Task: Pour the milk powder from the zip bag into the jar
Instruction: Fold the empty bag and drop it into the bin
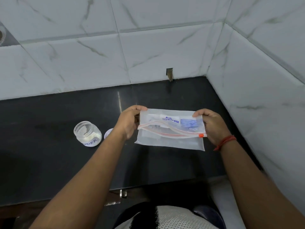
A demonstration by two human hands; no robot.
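pinching the zip bag [170, 129] at both ends, my left hand [127, 122] and right hand [210, 124] hold it over a black tabletop [49, 159] by marbled wall tiles [148, 52]; left of them, the jar [87, 133] label reads "nder".

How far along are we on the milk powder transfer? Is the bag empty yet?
Done, by the look of it: the open jar on the counter holds white powder, its lid beside it. In hand: the left hand and right hand hold the zip bag stretched flat by its ends; it looks empty, zip partly open. Left: possibly only capping the jar.
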